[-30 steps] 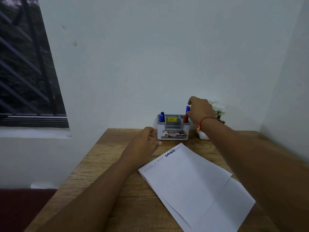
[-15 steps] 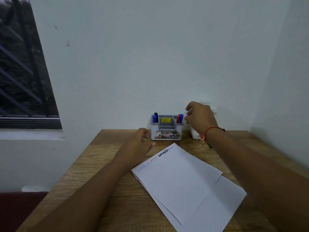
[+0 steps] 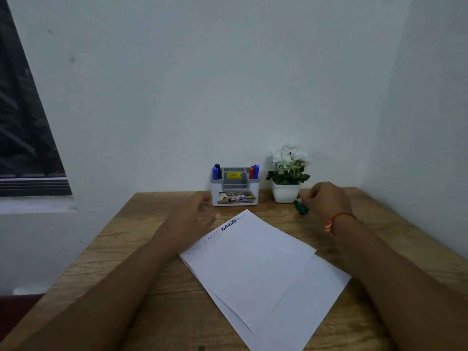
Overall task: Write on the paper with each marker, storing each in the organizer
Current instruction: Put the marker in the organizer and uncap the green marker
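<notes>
Dark green marker (image 3: 301, 208) lies near the far right corner of the brown wooden counter (image 3: 152, 249), just in front of a white square flowerpot (image 3: 285, 195). The right hand (image 3: 328, 200) is beside it, fingers curled; blur hides whether its grip pinches the marker. The left hand (image 3: 193, 211), grip relaxed and spread, is by the far corner of the white paper sheets (image 3: 253, 264) lying skewed mid-counter. The grey-and-white plastic organizer (image 3: 235, 191) stands at the far edge, holding blue and black markers (image 3: 215, 173) left, red and blue markers (image 3: 251, 172) right. Bare wood runs along the left edge.
</notes>
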Available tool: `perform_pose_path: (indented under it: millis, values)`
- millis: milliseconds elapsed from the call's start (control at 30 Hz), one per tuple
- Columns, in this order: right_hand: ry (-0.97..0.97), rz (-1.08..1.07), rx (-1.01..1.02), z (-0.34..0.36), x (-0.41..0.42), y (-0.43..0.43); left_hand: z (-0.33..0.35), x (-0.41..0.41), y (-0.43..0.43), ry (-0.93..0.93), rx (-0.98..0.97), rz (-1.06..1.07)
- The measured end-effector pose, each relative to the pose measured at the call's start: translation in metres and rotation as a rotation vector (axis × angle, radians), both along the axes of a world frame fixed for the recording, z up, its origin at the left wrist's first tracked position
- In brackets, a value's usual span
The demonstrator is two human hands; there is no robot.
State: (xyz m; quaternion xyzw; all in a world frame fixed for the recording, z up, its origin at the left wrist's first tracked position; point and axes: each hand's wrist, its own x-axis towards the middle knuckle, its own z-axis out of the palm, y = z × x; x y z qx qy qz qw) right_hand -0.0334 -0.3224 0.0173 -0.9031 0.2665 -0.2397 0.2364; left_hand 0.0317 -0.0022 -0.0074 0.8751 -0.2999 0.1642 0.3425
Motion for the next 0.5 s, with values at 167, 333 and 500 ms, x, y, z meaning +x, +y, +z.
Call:
perform_pose_path:
  millis: [167,333,500]
  values:
    - [0.079,0.029,-0.032,-0.016,0.008,-0.012,-0.002,0.001,0.0,0.008,0.016,-0.008]
    - [0.16,0.094,-0.118,-0.023,0.016,-0.012,-0.001,0.001,0.0,0.017,0.027,-0.01]
    - [0.214,0.054,-0.116,-0.024,0.016,-0.016,-0.002,0.0,0.0,0.021,0.029,-0.023]
